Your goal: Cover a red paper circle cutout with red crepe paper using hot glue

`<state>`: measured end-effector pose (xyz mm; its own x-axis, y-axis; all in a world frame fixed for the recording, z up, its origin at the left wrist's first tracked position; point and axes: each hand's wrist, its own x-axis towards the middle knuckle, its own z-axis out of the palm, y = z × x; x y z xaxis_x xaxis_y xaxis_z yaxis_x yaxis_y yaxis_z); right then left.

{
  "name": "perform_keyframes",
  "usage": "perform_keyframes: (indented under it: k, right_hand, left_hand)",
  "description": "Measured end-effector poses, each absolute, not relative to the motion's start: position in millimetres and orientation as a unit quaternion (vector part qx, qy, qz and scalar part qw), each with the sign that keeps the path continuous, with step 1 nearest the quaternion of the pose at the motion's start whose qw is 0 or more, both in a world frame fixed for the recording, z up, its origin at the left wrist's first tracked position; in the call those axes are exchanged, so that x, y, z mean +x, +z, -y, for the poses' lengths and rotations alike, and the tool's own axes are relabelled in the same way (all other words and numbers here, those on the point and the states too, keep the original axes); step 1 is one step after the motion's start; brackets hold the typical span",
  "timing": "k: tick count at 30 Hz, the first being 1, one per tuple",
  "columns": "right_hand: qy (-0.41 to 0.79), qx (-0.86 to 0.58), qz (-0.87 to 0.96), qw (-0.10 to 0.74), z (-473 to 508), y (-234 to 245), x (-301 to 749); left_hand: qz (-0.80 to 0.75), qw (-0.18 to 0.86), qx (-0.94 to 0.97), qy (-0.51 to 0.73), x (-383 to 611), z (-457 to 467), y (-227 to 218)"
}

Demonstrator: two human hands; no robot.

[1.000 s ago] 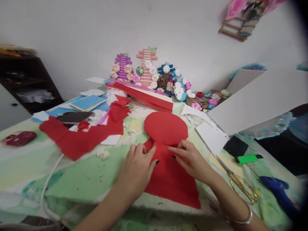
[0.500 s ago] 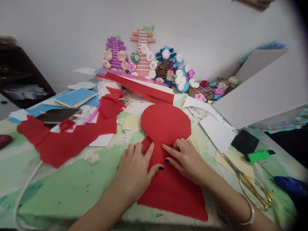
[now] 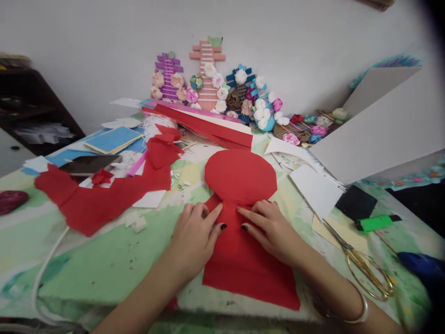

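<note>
A red paper cut-out, round at the top and flaring toward me, lies flat on the green-painted table. My left hand rests on its left side at the narrow neck, fingers stretched and pressing the paper. My right hand presses the right side of the neck, fingers flat and extended. The two thumbs nearly meet over the middle of the cut-out. Neither hand holds anything.
Red paper scraps lie to the left beside a phone and blue sheets. Gold scissors, a green marker, white cards and a large white board lie right. Paper-flower crafts line the wall.
The view has shifted slightly. My thumbs have drawn closer together over the neck of the red cut-out; both hands stay pressed on it.
</note>
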<state>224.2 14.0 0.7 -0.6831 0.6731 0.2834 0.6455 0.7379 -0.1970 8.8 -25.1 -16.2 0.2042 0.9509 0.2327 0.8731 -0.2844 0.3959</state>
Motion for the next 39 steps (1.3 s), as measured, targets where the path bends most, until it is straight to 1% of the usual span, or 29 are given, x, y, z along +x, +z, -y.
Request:
perform_keyframes:
  k: [2, 4, 8, 10, 13, 16, 21, 24, 27, 30, 33, 35, 39]
  right_hand:
    - [0.052, -0.359, 0.915, 0.176, -13.0, 0.8, 224.7]
    - [0.057, -0.355, 0.915, 0.18, -12.0, 1.5, 225.4]
    - [0.059, -0.334, 0.913, 0.225, -6.3, 4.3, 228.1]
    - [0.062, -0.324, 0.916, 0.228, 0.1, 6.3, 229.1]
    - [0.07, -0.324, 0.925, 0.185, 12.1, 8.5, 228.7]
    - [0.086, -0.325, 0.931, 0.144, 22.2, 8.0, 228.3]
    - [0.11, -0.324, 0.933, 0.115, 33.7, 4.3, 231.3]
    - [0.121, -0.316, 0.934, 0.11, 39.4, 5.1, 233.0]
    - [0.143, -0.302, 0.931, 0.145, 38.9, 10.0, 235.5]
    - [0.172, -0.32, 0.902, 0.235, 28.0, 18.1, 240.6]
    - [0.151, -0.374, 0.863, 0.304, 10.1, 25.4, 245.2]
    - [0.116, -0.386, 0.861, 0.311, -2.3, 27.1, 245.1]
    - [0.065, -0.335, 0.895, 0.288, -26.5, 22.1, 237.5]
  left_hand:
    - [-0.59, 0.09, 0.777, 0.199, 9.2, 24.5, -16.1]
    - [-0.585, 0.094, 0.779, 0.207, 7.9, 24.4, -16.3]
    - [-0.568, 0.082, 0.763, 0.298, 2.0, 29.9, -17.5]
    - [-0.544, 0.08, 0.767, 0.331, 0.4, 36.1, -18.6]
    - [-0.503, 0.094, 0.791, 0.335, 1.6, 46.5, -21.8]
    - [-0.495, 0.096, 0.803, 0.317, 3.7, 54.5, -25.2]
    - [-0.496, 0.082, 0.804, 0.319, 4.0, 62.7, -26.9]
    - [-0.523, 0.09, 0.777, 0.338, 6.3, 64.1, -26.4]
    - [-0.581, 0.13, 0.728, 0.339, 12.6, 60.2, -22.3]
    - [-0.637, 0.168, 0.7, 0.278, 20.5, 52.8, -13.5]
    - [-0.664, 0.175, 0.695, 0.212, 27.0, 46.7, -5.4]
    - [-0.674, 0.169, 0.694, 0.191, 29.9, 44.2, -3.3]
    - [-0.684, 0.144, 0.692, 0.182, 31.8, 40.9, -5.7]
